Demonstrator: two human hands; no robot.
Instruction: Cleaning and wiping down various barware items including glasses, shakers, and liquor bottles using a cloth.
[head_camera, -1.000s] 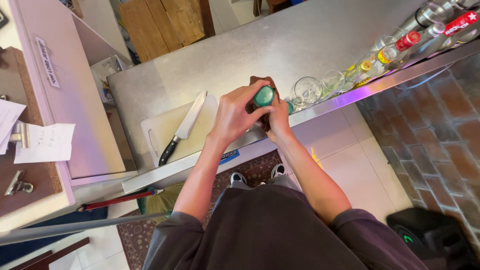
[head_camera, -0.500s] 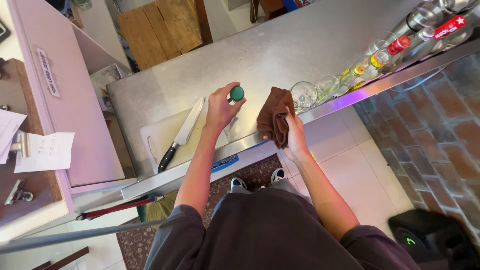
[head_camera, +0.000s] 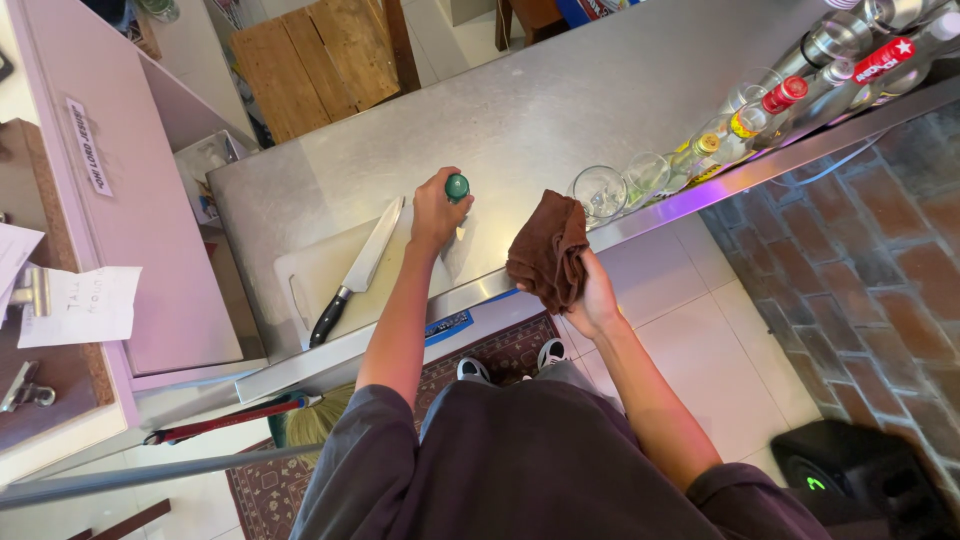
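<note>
Left hand (head_camera: 432, 212): frame ctr, fingers curled round green bottle (head_camera: 457, 186), steadying it on steel counter (head_camera: 520, 120).
Right hand (head_camera: 590, 300): clutching brown cloth (head_camera: 548, 250) bunched at counter edge.
Knife (head_camera: 358, 272): flat on board (head_camera: 325, 270), left of ctr.

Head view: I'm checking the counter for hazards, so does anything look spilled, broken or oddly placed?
Nothing stands out. The knife lies flat on the cutting board, and the glasses stand upright; no spill shows.

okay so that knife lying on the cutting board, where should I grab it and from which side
Take the knife by its black handle, the end nearest the counter's front edge. It lies flat on the white cutting board with the blade pointing away toward the left hand, so probably come from above at the near end, fingers wrapping the handle's sides. The right hand holds a brown cloth.
</note>
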